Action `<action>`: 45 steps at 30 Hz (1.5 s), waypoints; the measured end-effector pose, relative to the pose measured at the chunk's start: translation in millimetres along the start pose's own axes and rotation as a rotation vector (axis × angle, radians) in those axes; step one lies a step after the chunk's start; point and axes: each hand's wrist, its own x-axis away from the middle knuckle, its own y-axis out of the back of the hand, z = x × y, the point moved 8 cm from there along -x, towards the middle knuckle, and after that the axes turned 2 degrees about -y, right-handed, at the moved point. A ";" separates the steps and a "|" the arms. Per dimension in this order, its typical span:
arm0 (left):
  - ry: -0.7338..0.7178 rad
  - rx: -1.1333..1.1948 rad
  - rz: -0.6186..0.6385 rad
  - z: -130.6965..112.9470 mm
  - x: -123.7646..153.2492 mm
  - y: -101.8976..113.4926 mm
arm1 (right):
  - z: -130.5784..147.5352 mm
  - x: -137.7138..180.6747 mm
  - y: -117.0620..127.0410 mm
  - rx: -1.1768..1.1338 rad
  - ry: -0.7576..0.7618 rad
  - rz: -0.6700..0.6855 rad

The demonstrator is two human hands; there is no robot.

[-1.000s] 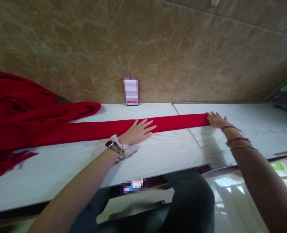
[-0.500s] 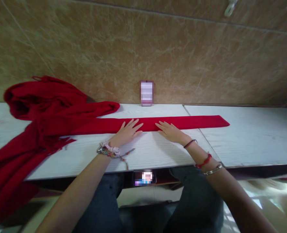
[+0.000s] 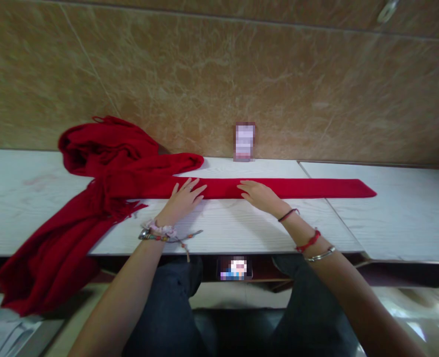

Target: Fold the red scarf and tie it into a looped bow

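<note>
A red fringed scarf point(image 3: 316, 188) lies on the white tabletop, its right part a long, narrow, flat strip with a slanted end. My left hand point(image 3: 182, 198) rests on the strip's left part, fingers spread and holding nothing. Farther right, my right hand point(image 3: 261, 194) is over the strip's middle, its fingers stretched and slightly bent, with no cloth gripped. At the left the scarf becomes a loose heap point(image 3: 108, 148), and a fringed end point(image 3: 52, 263) hangs over the table's front edge.
A phone point(image 3: 244, 141) leans upright against the brown marbled wall point(image 3: 190, 74) at the back. Another lit screen point(image 3: 236, 268) is below the front edge of the white tabletop point(image 3: 398, 223), between my knees. A seam crosses the tabletop on the right.
The view has turned left, so the scene sits farther right. Both hands have moved left along the strip, the left one more. My right hand's fingers are now closer together and more bent.
</note>
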 end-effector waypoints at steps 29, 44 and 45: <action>-0.102 -0.092 -0.092 -18.0 -10.5 17.1 | 21.9 -13.5 -3.3 0.123 0.088 -0.155; -0.243 -0.028 -0.085 -32.4 -13.3 13.9 | 21.1 -19.2 -6.1 0.051 0.088 -0.140; -0.243 -0.045 -0.066 -34.9 -14.6 14.2 | 21.4 -20.4 -5.5 0.064 0.078 -0.151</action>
